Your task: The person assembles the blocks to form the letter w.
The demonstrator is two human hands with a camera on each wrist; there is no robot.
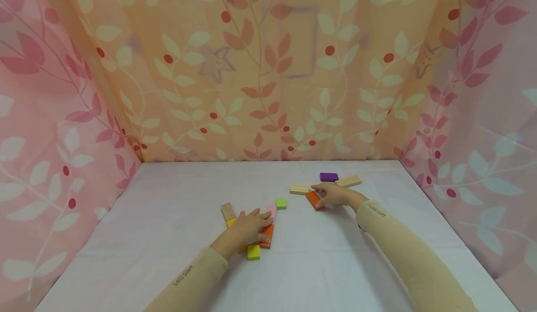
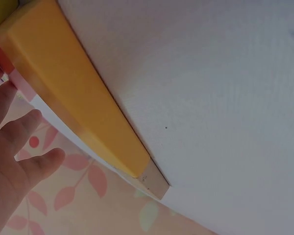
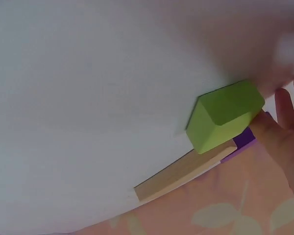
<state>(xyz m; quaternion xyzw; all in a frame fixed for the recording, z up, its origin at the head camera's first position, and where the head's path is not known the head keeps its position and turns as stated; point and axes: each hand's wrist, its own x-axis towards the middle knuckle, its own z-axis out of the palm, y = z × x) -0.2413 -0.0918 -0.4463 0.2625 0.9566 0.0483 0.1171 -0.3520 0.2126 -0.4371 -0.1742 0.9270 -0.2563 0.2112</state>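
Note:
My left hand [image 1: 247, 228] reaches over the left group of blocks, its fingers spread across an orange block [image 1: 267, 233] and the lower end of a pink block [image 1: 271, 211]. A long yellow block [image 2: 73, 88] lies beside it, partly covered by the hand in the head view. My right hand [image 1: 333, 194] is at a second orange block [image 1: 313, 201], thumb over its right side and fingers extended past its upper end. In the right wrist view a green block [image 3: 225, 115] lies by that hand; in the head view the hand mostly hides it.
A plain wooden block [image 1: 228, 211] touches the yellow one's far end. A yellow-green block [image 1: 253, 252] sits below the left hand. A small green block [image 1: 281, 204], a ridged wooden block [image 1: 299, 190], a purple block [image 1: 329, 177] and another wooden block [image 1: 349, 181] lie on the white-covered table [image 1: 176, 190].

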